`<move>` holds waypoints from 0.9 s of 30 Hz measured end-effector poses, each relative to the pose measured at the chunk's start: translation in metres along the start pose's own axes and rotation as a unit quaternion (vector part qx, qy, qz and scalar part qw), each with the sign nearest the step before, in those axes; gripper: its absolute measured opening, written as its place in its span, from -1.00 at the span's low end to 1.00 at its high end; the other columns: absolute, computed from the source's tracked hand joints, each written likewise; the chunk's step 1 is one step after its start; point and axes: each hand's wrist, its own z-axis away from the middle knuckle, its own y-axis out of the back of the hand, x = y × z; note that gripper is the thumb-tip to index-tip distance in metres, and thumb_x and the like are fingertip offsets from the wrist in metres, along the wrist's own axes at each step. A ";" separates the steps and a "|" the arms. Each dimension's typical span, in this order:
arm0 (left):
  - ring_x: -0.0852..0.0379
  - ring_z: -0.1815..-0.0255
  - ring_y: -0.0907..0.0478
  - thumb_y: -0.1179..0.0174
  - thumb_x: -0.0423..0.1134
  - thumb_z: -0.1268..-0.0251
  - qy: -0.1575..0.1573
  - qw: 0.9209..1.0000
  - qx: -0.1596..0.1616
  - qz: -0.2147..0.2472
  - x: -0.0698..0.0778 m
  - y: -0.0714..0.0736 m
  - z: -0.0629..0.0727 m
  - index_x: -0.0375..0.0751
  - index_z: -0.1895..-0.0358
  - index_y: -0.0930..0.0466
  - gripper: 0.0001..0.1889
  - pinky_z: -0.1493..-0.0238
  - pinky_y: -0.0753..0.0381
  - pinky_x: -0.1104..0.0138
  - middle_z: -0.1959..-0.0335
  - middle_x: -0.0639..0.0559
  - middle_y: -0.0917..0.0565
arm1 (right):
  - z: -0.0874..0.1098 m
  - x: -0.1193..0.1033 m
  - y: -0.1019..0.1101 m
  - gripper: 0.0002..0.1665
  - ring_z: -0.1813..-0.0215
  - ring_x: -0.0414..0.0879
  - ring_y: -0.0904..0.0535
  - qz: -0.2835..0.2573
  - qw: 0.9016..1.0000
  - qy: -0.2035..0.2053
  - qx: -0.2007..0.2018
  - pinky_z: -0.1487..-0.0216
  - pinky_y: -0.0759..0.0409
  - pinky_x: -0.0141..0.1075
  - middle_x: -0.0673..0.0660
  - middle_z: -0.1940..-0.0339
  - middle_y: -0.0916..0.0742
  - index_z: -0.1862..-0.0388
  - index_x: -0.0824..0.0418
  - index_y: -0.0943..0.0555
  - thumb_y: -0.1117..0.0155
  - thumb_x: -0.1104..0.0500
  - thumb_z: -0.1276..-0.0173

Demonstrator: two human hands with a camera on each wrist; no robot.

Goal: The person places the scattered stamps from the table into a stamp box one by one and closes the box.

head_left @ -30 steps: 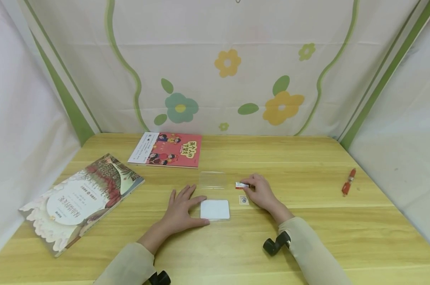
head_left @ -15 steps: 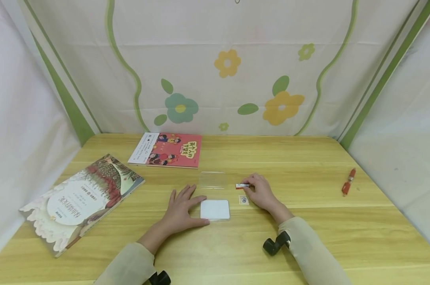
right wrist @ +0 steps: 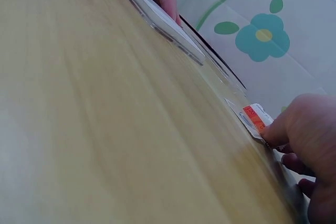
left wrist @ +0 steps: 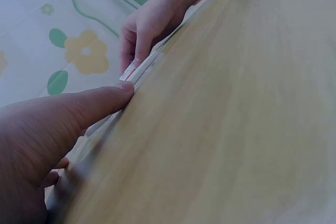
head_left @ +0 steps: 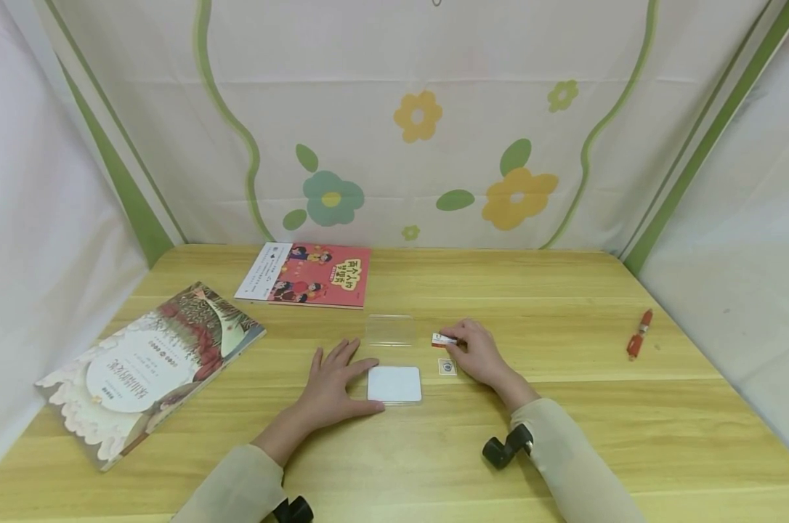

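Observation:
Between the thumb and fingers of my right hand (head_left: 478, 352) is a small white card with a red edge (head_left: 442, 340). It is held just over the table, and its red-orange band shows in the right wrist view. Below it on the table lies a small square sticker-like piece (head_left: 447, 367) with a round blue-grey print. My left hand (head_left: 329, 388) lies with fingers spread and straight. Its index finger and thumb touch the left corners of a shallow clear case with a white pad (head_left: 394, 384). Behind that case is a flat clear plastic lid (head_left: 390, 330).
A red picture book (head_left: 322, 276) lies at the back left. Another book with a pale oval on its cover (head_left: 146, 370) is at the left. Far to the right is a red pen (head_left: 640, 334). The wooden table (head_left: 564, 305) ends at a printed curtain (head_left: 381, 73).
The card in my right hand tipped so that mostly its edge showed, then tilted back to show its face. My left hand and the case have stayed in place.

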 end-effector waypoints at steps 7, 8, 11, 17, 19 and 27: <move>-0.06 -0.29 0.11 -0.11 0.40 0.29 -0.002 1.000 0.000 -0.003 -0.001 -0.001 -0.001 0.08 -0.09 -0.42 -0.23 -0.14 0.38 -0.09 -0.27 -0.12 -0.12 | 0.001 -0.001 0.001 -0.79 0.39 -0.12 -0.31 -0.030 0.999 0.027 0.021 0.37 -0.23 -0.27 0.00 0.41 -0.48 0.27 0.24 -0.60 -0.21 0.33 -0.06; -0.06 -0.29 0.11 -0.11 0.40 0.29 -0.002 1.000 0.000 -0.002 -0.001 -0.001 -0.001 0.08 -0.09 -0.42 -0.23 -0.14 0.38 -0.09 -0.27 -0.12 -0.12 | 0.001 -0.001 0.001 -0.79 0.39 -0.12 -0.31 -0.035 0.999 0.029 0.024 0.38 -0.24 -0.27 0.00 0.41 -0.48 0.27 0.23 -0.60 -0.21 0.33 -0.05; -0.06 -0.29 0.11 -0.11 0.40 0.29 -0.003 1.000 0.001 0.000 -0.002 -0.001 -0.001 0.07 -0.09 -0.42 -0.23 -0.14 0.37 -0.09 -0.27 -0.12 -0.12 | 0.000 -0.001 0.000 -0.77 0.39 -0.12 -0.33 -0.047 0.999 0.014 0.020 0.39 -0.30 -0.29 0.02 0.39 -0.51 0.25 0.22 -0.60 -0.23 0.34 -0.04; -0.06 -0.29 0.10 -0.10 0.41 0.29 -0.006 1.000 0.004 -0.001 -0.002 -0.001 0.000 0.07 -0.10 -0.42 -0.22 -0.14 0.37 -0.09 -0.27 -0.12 -0.12 | -0.001 -0.002 0.002 -0.73 0.46 -0.11 -0.35 -0.074 0.996 -0.056 -0.005 0.49 -0.36 -0.31 0.03 0.48 -0.51 0.16 0.20 -0.59 -0.20 0.30 -0.12; -0.06 -0.29 0.10 -0.09 0.42 0.29 -0.006 1.000 0.005 -0.002 -0.002 -0.001 -0.001 0.07 -0.10 -0.42 -0.22 -0.14 0.37 -0.09 -0.27 -0.12 -0.12 | -0.001 -0.002 0.003 -0.73 0.48 -0.11 -0.34 -0.078 0.995 -0.059 -0.003 0.51 -0.34 -0.32 0.02 0.51 -0.51 0.15 0.21 -0.59 -0.18 0.28 -0.13; -0.05 -0.29 0.11 -0.11 0.40 0.28 0.000 1.000 0.002 -0.001 -0.001 0.000 -0.001 0.08 -0.10 -0.42 -0.23 -0.15 0.39 -0.07 -0.28 -0.11 -0.12 | -0.001 -0.002 0.005 -0.75 0.47 -0.13 -0.36 -0.076 0.996 -0.053 0.007 0.49 -0.36 -0.34 0.02 0.46 -0.57 0.16 0.21 -0.61 -0.17 0.30 -0.15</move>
